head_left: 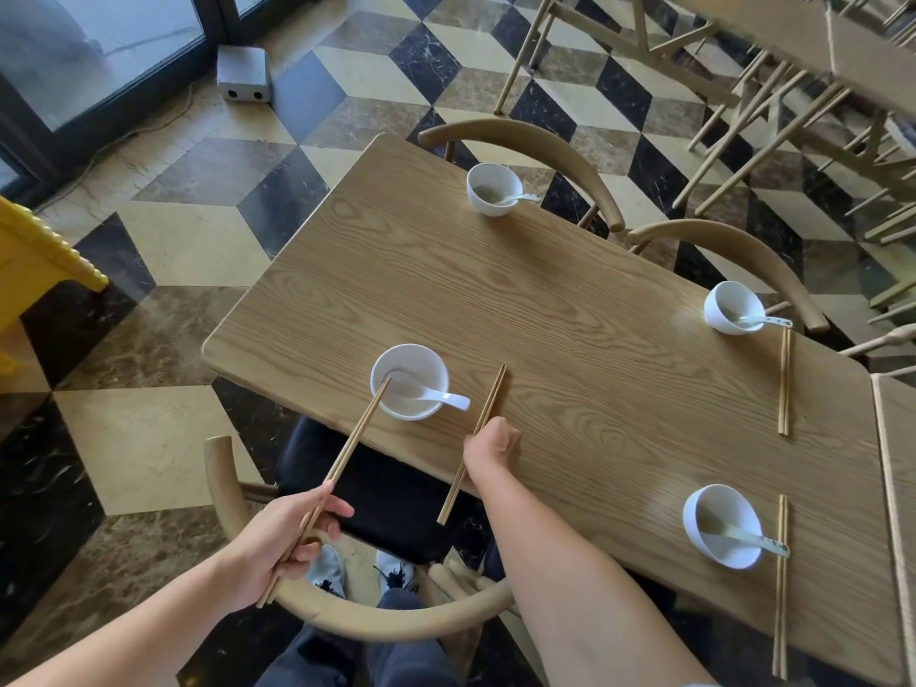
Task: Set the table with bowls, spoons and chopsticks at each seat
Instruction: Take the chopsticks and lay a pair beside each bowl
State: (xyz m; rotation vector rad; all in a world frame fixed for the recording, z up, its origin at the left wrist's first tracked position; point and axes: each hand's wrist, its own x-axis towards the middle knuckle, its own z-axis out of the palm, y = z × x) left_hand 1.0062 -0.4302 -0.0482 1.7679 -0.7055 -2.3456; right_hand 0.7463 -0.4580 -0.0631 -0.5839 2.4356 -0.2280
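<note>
Several white bowls with spoons stand on the wooden table. Nearest me is a bowl holding a white spoon. My right hand is shut on a pair of chopsticks just right of that bowl, their near ends hanging past the table edge. My left hand grips a second pair of chopsticks whose tips reach over the bowl's rim. The far right bowl and the near right bowl each have chopsticks beside them. The far left bowl has only a spoon.
A chair with a dark cushion stands between me and the table, its curved back under my arms. Two chairs sit on the far side. More wooden chairs crowd the upper right. A yellow object is at left.
</note>
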